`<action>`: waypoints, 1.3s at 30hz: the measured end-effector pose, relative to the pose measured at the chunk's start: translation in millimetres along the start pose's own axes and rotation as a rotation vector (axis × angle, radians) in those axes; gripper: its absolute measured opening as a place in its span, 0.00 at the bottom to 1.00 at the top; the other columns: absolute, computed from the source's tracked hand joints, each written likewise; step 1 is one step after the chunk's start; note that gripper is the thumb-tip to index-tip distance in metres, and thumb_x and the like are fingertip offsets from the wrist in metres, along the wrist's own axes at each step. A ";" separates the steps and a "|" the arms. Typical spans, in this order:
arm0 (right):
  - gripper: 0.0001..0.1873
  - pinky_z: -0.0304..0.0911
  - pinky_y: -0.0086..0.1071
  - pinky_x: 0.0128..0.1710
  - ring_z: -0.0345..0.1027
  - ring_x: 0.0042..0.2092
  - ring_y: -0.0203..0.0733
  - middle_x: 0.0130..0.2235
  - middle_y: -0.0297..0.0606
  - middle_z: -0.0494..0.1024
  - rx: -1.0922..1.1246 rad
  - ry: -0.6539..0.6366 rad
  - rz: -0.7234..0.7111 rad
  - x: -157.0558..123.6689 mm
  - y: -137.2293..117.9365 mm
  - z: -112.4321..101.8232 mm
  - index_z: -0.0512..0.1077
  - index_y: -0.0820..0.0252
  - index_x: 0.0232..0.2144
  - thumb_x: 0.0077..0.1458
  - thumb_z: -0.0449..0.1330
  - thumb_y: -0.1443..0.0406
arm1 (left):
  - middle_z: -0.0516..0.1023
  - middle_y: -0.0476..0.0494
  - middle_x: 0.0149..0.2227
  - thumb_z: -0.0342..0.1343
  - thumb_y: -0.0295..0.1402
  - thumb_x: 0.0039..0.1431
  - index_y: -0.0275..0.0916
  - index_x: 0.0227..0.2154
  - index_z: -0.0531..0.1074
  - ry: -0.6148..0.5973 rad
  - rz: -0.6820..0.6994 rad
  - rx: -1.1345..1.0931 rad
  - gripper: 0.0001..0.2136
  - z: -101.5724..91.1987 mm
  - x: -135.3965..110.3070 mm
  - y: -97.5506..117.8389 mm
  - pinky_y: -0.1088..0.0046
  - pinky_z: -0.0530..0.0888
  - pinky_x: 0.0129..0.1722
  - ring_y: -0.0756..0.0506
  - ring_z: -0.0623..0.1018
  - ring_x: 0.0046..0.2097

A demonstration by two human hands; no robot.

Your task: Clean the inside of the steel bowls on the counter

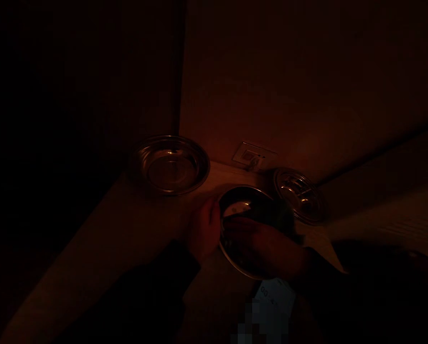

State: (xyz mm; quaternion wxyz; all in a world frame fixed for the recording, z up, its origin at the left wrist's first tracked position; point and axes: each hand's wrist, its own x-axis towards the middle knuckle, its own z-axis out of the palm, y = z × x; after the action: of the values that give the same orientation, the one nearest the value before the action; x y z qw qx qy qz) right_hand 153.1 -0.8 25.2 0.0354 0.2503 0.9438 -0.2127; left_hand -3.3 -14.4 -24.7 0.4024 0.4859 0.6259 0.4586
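Although the light is very low and reddish, the head view gives the main shapes; clock directions are taken from the centre of the bowl.

Writing: one pale bluish item (276, 294) at six o'clock, below the bowl, carrying two small round marks like a pair of zeros or letter O's. Its lower part is blocked out by coarse squares, and the other marks are illegible.

Surface and room: light brown tabletop (70, 277), wood-like in tone, one edge running off towards eight o'clock. Wall (289, 86) behind, dim red-brown, with a dark vertical line towards eleven o'clock. Wall socket (247, 154) low on it at twelve, a plug (255, 163) apparently seated in it. Shiny metal dish (172, 174) at ten o'clock, wide-rimmed, lying face up. Second metal dish (300, 193) at two o'clock, near the bowl.

Hands: metal bowl (235, 258) sits between the two. Left hand (204, 229) curled against its side at nine o'clock; too dark to tell whether it grips. Right hand (253, 239) comes in from four o'clock, fingers stretched across the inside; cannot tell if it holds anything. Dark, greenish mass (276, 215) beside it at one to two o'clock, probably cloth. Both sleeves dark.
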 end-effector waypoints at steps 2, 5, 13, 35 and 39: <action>0.14 0.62 0.34 0.56 0.65 0.55 0.42 0.49 0.45 0.76 0.052 -0.081 -0.029 -5.1 -2.4 -3.5 0.74 0.64 0.45 0.59 0.55 0.75 | 0.79 0.31 0.49 0.42 0.32 0.64 0.30 0.48 0.73 0.013 -0.017 0.008 0.19 0.7 0.0 0.2 0.58 0.70 0.54 0.38 0.77 0.51; 0.15 0.63 0.34 0.54 0.66 0.54 0.42 0.50 0.45 0.76 0.055 -0.083 -0.029 -9.2 -0.6 -0.3 0.74 0.64 0.46 0.59 0.55 0.75 | 0.80 0.33 0.47 0.41 0.32 0.64 0.31 0.47 0.74 0.005 0.012 -0.010 0.18 1.6 0.0 -1.0 0.59 0.71 0.52 0.38 0.78 0.49; 0.15 0.61 0.40 0.56 0.65 0.55 0.46 0.49 0.46 0.75 0.037 0.057 0.025 4.8 3.7 3.9 0.74 0.63 0.45 0.59 0.52 0.75 | 0.79 0.31 0.49 0.43 0.32 0.63 0.31 0.48 0.74 0.070 -0.035 0.021 0.18 1.2 -1.8 -2.4 0.60 0.71 0.52 0.38 0.77 0.51; 0.18 0.60 0.39 0.58 0.63 0.57 0.45 0.51 0.47 0.75 0.105 0.157 -0.009 7.8 12.2 7.3 0.74 0.65 0.46 0.55 0.53 0.78 | 0.75 0.41 0.54 0.44 0.34 0.62 0.37 0.50 0.71 -0.010 0.015 -0.132 0.17 -1.7 4.6 -4.1 0.64 0.67 0.58 0.44 0.74 0.55; 0.17 0.59 0.37 0.58 0.63 0.57 0.43 0.50 0.45 0.75 0.142 0.170 -0.019 7.7 15.3 6.2 0.74 0.63 0.46 0.58 0.52 0.76 | 0.78 0.42 0.50 0.47 0.34 0.60 0.37 0.47 0.73 0.004 -0.055 -0.147 0.16 -4.9 9.2 4.1 0.65 0.70 0.54 0.43 0.76 0.52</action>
State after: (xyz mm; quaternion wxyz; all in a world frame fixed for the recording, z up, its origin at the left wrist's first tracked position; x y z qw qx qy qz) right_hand 153.5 12.1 12.4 -0.0646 0.2605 0.9282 -0.2575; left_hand -8.8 -5.9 -20.1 0.4481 0.4366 0.6047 0.4929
